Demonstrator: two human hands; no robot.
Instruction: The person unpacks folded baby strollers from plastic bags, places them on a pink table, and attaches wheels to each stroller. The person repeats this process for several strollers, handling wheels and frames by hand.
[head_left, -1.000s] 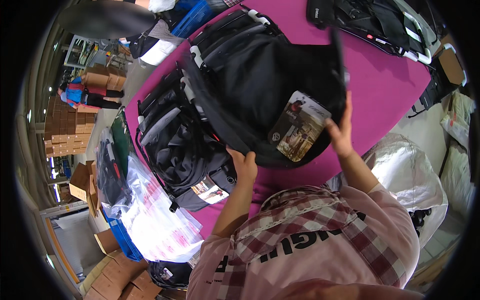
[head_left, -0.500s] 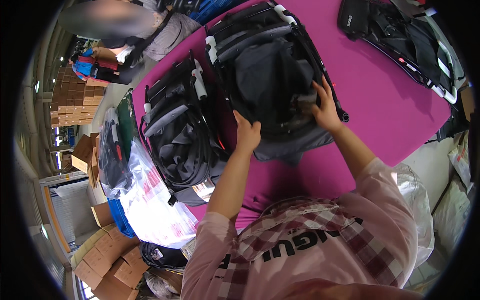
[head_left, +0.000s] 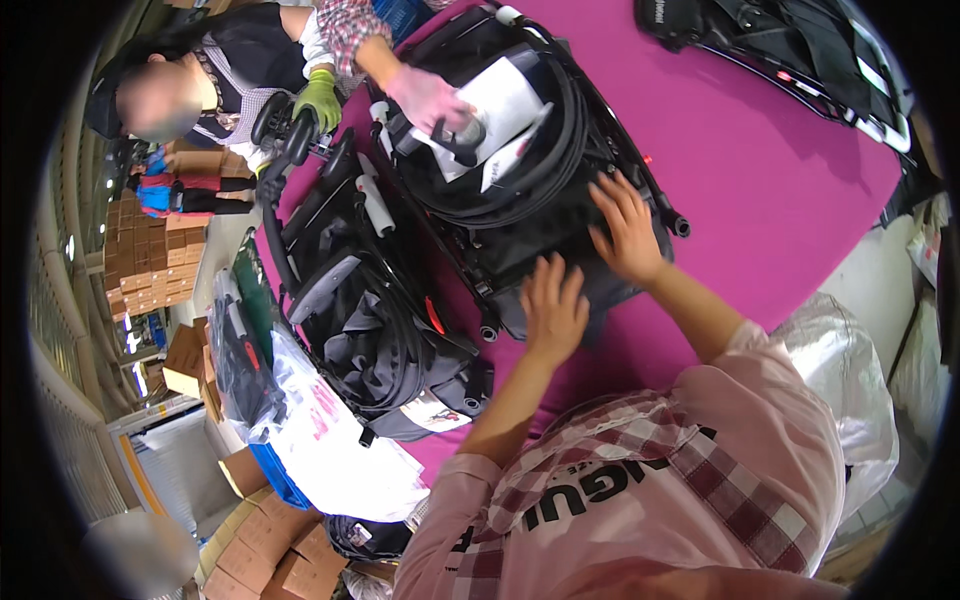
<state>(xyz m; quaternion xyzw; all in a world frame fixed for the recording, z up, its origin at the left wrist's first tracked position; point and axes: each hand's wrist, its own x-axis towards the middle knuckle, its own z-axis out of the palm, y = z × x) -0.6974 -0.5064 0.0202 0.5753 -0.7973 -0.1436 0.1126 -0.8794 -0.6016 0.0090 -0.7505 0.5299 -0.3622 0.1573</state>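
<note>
Both the left hand point(head_left: 553, 308) and right hand point(head_left: 625, 225), which gripped the folded black stroller point(head_left: 520, 190) a moment earlier, now lay open and flat on it on the magenta counter point(head_left: 760, 170).

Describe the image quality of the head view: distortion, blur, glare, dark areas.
Head view: strong fisheye bending with a black rim around the circle; the magenta table edge curves. Lighting is even and bright, with soft shadows under the left hand and right hand on the folded black stroller. A co-worker's face is blurred out; the white paper looks slightly washed out.
</note>
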